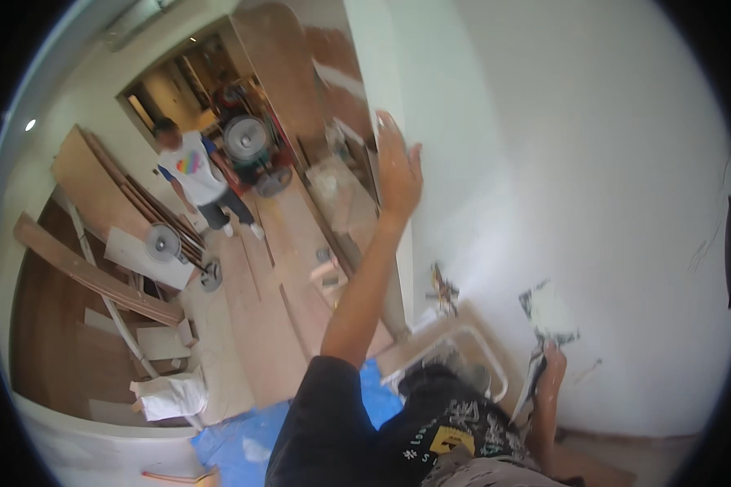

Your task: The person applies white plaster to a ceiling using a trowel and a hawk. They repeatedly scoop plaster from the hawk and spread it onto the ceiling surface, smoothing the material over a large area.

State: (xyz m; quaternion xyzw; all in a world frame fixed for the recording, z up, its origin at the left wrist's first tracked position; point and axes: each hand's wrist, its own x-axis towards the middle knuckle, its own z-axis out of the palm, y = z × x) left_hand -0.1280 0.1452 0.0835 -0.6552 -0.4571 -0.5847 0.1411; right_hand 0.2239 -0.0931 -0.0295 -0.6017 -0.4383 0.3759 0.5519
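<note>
My left hand (400, 174) rests against the edge of the white wall (625, 146), its fingers stretched upward and holding nothing. At the lower right, my right hand (553, 367) is closed around a narrow, flat trowel-like tool (531, 380), mostly hidden by the hand and forearm. Just above that hand the wall bears a pale patch (551, 308) with ragged dark edges. A bundle of loose wires (443, 290) sticks out of the wall between my two hands.
Below me are a white metal frame (495, 357) and blue sheeting (235, 442). Wooden boards (97, 183) lean at the far left. A person (195, 174) stands on the board-covered floor near a large fan (246, 138); a smaller fan (164, 242) stands by the boards.
</note>
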